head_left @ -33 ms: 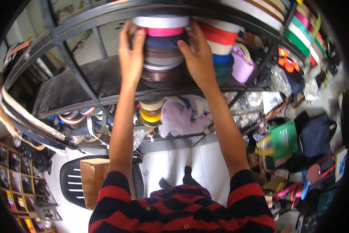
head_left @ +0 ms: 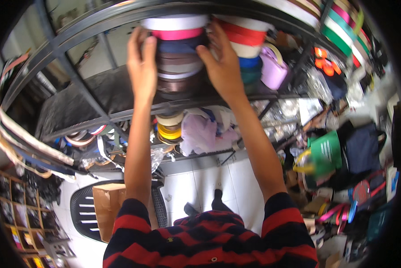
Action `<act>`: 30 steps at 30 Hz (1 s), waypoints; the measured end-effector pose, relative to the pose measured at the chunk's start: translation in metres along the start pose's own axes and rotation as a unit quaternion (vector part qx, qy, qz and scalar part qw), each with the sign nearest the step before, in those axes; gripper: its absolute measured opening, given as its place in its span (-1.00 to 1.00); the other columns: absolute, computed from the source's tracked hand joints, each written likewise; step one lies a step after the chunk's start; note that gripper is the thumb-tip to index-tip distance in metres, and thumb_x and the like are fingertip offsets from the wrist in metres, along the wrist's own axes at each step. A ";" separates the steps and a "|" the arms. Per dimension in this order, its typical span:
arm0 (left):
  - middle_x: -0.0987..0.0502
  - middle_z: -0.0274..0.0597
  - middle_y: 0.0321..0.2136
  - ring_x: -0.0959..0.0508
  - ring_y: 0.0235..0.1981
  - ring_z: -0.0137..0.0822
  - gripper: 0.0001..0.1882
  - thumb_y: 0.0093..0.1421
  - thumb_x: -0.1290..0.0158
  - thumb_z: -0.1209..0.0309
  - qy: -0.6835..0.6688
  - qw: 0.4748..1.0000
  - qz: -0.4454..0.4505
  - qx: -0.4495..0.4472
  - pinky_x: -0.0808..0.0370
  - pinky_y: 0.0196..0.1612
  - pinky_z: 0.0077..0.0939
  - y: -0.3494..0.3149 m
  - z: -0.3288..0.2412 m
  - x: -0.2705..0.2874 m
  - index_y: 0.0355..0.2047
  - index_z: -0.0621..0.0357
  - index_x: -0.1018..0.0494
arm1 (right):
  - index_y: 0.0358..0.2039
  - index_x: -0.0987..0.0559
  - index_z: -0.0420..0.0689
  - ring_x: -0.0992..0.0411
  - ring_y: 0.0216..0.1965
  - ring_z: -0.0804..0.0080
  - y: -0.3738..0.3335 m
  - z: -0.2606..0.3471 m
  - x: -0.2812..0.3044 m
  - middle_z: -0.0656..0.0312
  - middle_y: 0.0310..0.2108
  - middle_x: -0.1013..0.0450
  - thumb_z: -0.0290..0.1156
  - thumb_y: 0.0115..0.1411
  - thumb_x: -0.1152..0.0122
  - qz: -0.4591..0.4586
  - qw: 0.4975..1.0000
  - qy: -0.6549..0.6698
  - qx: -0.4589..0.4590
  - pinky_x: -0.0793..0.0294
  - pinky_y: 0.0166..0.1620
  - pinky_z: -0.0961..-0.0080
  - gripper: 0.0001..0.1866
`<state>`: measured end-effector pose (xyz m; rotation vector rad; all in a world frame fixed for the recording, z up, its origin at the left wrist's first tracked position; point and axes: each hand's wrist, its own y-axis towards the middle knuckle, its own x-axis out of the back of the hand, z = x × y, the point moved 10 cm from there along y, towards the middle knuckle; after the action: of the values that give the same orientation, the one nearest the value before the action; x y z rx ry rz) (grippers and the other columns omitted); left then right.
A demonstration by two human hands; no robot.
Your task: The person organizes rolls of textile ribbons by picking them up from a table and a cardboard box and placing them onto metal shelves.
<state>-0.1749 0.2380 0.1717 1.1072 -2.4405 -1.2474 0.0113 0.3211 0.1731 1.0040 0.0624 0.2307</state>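
A tall stack of ribbon rolls (head_left: 177, 46) stands on the black metal shelf (head_left: 71, 100). From the top it runs white, pink, navy, grey and brown. My left hand (head_left: 141, 64) is against the stack's left side, thumb toward me and fingers reaching round the back. On the other side my right hand (head_left: 223, 67) clasps the stack at about the same height, its thumb at the navy roll. The fingertips behind the rolls are partly hidden. Close to my right hand is a second stack of ribbon rolls (head_left: 244, 36), in white, red, cream, blue and green.
A lilac tape holder (head_left: 272, 69) sits right of the stacks. The shelf's black bar (head_left: 97, 38) crosses above and left. Yellow rolls (head_left: 169, 131) and lilac fabric (head_left: 200, 129) lie on the lower level. Behind me are a chair (head_left: 82, 207) with a cardboard box (head_left: 107, 210), and bags (head_left: 325, 152).
The whole view has shifted slightly, so the shelf and both stacks appear a little further left. My hands keep their places on the stack.
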 end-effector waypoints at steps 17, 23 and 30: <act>-0.53 0.01 -0.12 -0.51 -0.05 -0.23 -0.73 0.29 0.09 0.51 -0.091 0.835 0.449 0.304 -0.44 0.01 -0.37 -0.438 -0.052 -0.200 -0.03 0.34 -0.38 | 0.17 -0.28 -0.19 -0.49 -0.07 0.31 -0.451 0.091 0.390 0.09 0.05 -0.39 -0.52 0.22 -0.04 -0.218 0.845 -0.135 -0.469 -0.43 0.02 0.40 -0.52; -0.55 0.01 -0.19 -0.55 -0.13 -0.25 -0.73 0.29 0.09 0.50 -0.153 0.692 0.632 0.313 -0.47 -0.06 -0.41 -0.576 -0.125 -0.326 -0.03 0.36 -0.38 | 0.10 -0.36 -0.19 -0.52 -0.15 0.27 -0.558 0.177 0.498 0.07 -0.04 -0.46 -0.48 0.19 -0.09 -0.362 0.758 -0.223 -0.495 -0.49 -0.07 0.38 -0.57; -0.54 -0.01 -0.18 -0.52 -0.09 -0.30 -0.76 0.30 0.07 0.55 -0.270 0.489 0.770 0.308 -0.39 0.06 -0.45 -0.725 -0.244 -0.463 -0.05 0.39 -0.37 | -0.03 -0.42 -0.24 -0.55 -0.21 0.29 -0.652 0.265 0.612 0.05 -0.11 -0.49 -0.54 0.17 -0.08 -0.549 0.618 -0.312 -0.468 -0.53 -0.14 0.40 -0.68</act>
<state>0.6531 0.1387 -0.1512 -1.6492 -2.5971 0.0584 0.7552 -0.0997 -0.2002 -0.1961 -0.0868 -1.1544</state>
